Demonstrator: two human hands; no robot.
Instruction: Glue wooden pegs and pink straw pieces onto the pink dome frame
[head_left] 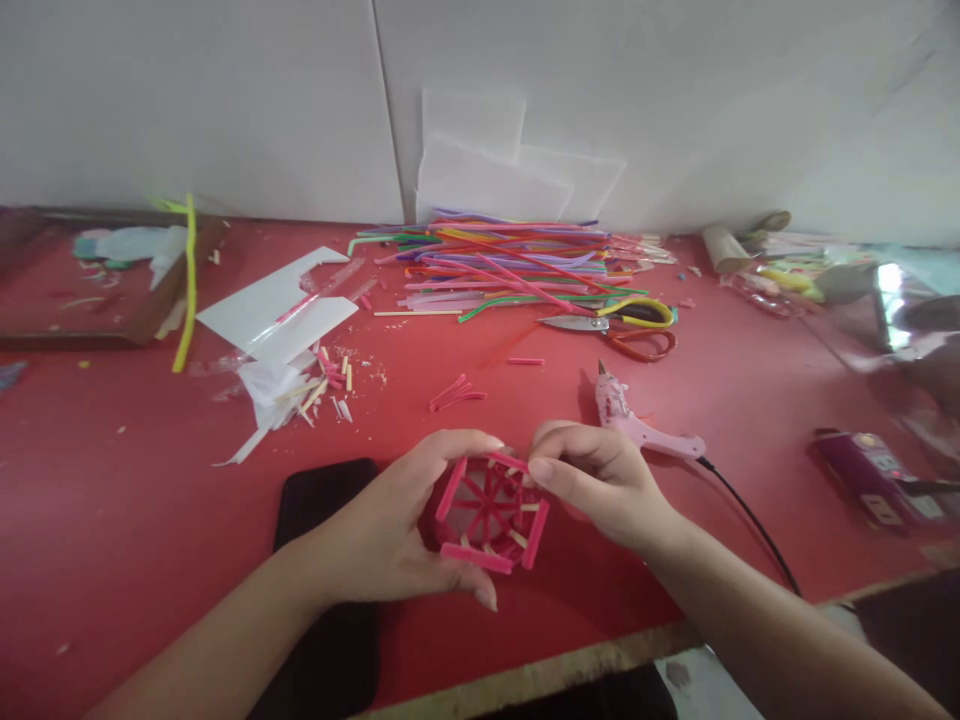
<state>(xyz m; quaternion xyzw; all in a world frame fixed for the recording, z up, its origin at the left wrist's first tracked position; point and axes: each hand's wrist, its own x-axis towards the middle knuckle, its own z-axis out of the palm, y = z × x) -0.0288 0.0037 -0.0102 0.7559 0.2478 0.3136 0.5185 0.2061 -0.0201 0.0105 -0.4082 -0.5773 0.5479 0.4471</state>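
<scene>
A small pink pipe-cleaner frame (pixel 484 512), many-sided with spokes inside and pale stick ends showing at its rim, is held above the red table. My left hand (pixel 405 525) is curled round its left side, thumb and fingers apart on either side of it. At the upper right of the rim, my right hand (pixel 592 470) pinches a pink edge between thumb and forefinger; whether it holds a separate short piece is hidden. Beyond the hands lie short pink pipe-cleaner pieces (pixel 457 396). A pink glue gun (pixel 637 425) rests beside my right hand.
A black phone-like slab (pixel 337 640) lies under my left forearm. Scissors (pixel 600 322) and a pile of coloured pipe cleaners (pixel 517 262) are farther back. Cut paper (pixel 277 310) and scraps lie left, a brown tray (pixel 90 338) farther left. Another person's hand (pixel 941 370) shows at right.
</scene>
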